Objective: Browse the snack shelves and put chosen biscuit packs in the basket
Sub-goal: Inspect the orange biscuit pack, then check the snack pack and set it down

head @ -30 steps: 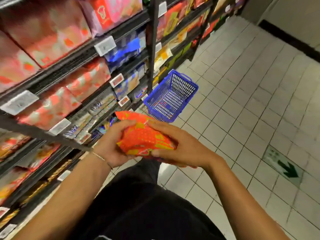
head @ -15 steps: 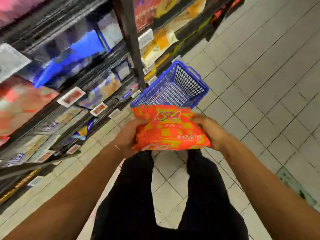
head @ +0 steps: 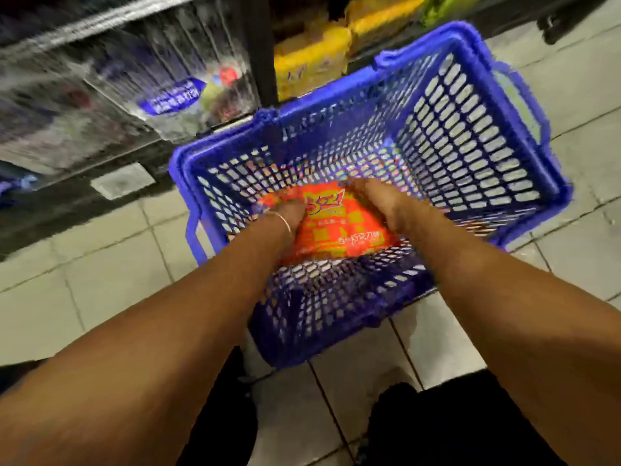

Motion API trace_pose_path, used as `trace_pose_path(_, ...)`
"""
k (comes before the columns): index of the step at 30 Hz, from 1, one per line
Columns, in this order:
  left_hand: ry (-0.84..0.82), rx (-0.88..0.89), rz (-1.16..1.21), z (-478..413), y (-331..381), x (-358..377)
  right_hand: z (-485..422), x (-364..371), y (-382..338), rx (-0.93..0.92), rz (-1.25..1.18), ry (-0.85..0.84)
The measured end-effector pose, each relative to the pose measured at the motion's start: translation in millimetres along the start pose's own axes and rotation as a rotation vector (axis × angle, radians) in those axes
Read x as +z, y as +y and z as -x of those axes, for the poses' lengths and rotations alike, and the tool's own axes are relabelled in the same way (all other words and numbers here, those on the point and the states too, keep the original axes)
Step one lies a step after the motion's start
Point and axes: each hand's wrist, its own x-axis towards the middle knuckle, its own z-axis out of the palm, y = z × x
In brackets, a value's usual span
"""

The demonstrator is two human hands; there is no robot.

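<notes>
An orange and yellow biscuit pack (head: 339,230) lies low inside the blue plastic basket (head: 470,136), near its floor. My left hand (head: 289,213) holds the pack's left edge and my right hand (head: 386,203) holds its right edge. Both hands reach down past the basket's near rim. The fingers of both hands are mostly hidden under or behind the pack. The view is blurred by motion.
The basket stands on a pale tiled floor (head: 100,280) beside the bottom snack shelf (head: 117,95). Yellow packs (head: 312,62) and silvery blue packs (head: 168,95) fill that shelf. A black upright post (head: 258,45) rises behind the basket. My dark trousers (head: 453,422) show at the bottom.
I have bent down and both hands have lowered the orange pack from above the basket's rim into the basket. The basket now fills the view.
</notes>
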Motion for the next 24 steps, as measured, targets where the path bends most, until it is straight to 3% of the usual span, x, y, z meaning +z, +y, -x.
trace_pose_path(5, 0.058, 0.003, -0.103, -10, -12, -12, -18, 1, 18, 0.102, -0.045, -0.024)
trace_pose_path(9, 0.169, 0.129, -0.322, 77, 23, -25, 68, -3, -2, 0.031, -0.084, 0.008)
trace_pose_path(17, 0.158, 0.204, -0.171, 434, 72, -81, 400, -5, -61, -0.144, -0.228, -0.057)
trace_pose_path(24, 0.386, 0.278, 0.054, 711, 2, -151, 640, 10, -57, -0.334, 0.02, -0.103)
